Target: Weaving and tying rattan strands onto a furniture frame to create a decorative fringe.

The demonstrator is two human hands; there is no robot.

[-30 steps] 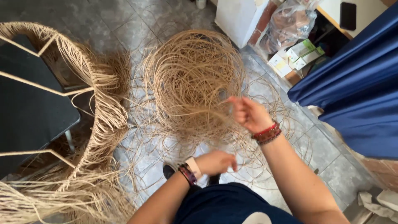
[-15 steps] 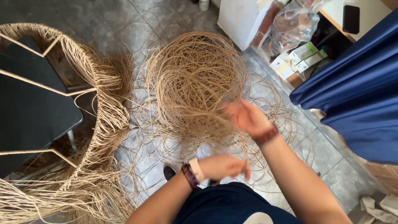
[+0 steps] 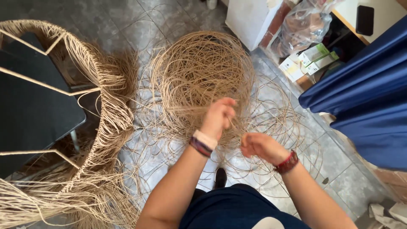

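Floor: grey stone tiles [image 3: 347, 182] with pale grout lines, seen from above; loose cane loops spread over them.
Coil: a large round tangle of tan cane [image 3: 199, 72] lies on the floor, directly ahead of the person.
Left hand: the left hand [image 3: 219, 115] is closed in a fist on cane strands, raised over the near edge of the coil; bands sit on the wrist.
Right hand: the right hand [image 3: 260, 145] is closed, pinching strands just beside the left hand, lower and nearer the body; a red band sits on the wrist.
Strands: thin lengths [image 3: 193, 108] run from the left fist leftward and into the coil.
Frame: a metal chair frame [image 3: 63, 87] stands at the left, partly wrapped in woven cane, with loose ends hanging to the floor.
Seat: a dark panel [image 3: 34, 110] fills the inside of the frame.
Cloth: blue fabric [image 3: 364, 101] hangs at the right edge.
Boxes: small white and green cartons [image 3: 311, 59] lie at the upper right, near a clear plastic bag [image 3: 303, 27].
Cabinet: a white block [image 3: 250, 19] stands beyond the coil.
Shoe: a dark toe [image 3: 219, 177] shows on the floor below the hands.
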